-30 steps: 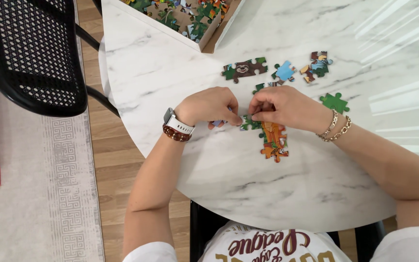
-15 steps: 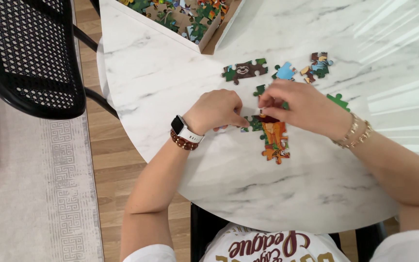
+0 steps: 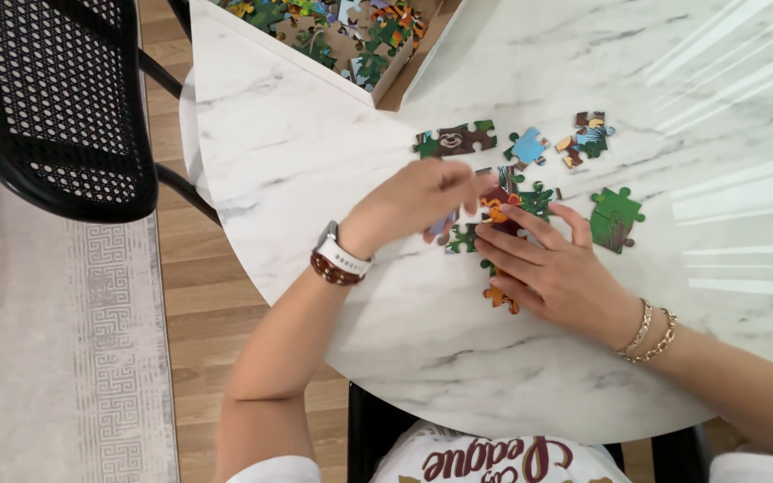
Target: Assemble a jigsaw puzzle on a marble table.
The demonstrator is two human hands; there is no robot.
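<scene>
My left hand [image 3: 418,204] hovers over the white marble table [image 3: 315,161] with its fingertips pinched on a small bluish puzzle piece [image 3: 445,224]. It wears a white watch and a bead bracelet. My right hand [image 3: 552,266] lies flat with fingers spread on a joined cluster of orange and green puzzle pieces [image 3: 500,298], pressing it to the table. More of this cluster [image 3: 516,195] shows just past the fingertips of both hands.
Loose pieces lie beyond the hands: a brown and green pair [image 3: 454,139], a blue piece [image 3: 528,146], a striped one [image 3: 588,134] and green ones [image 3: 615,217]. An open box of pieces [image 3: 351,36] sits at the far edge. A black chair [image 3: 55,98] stands left.
My right hand has drawn back toward me and flattened onto the orange cluster. My left hand has moved right and forward with its piece. The green pieces at right are now uncovered.
</scene>
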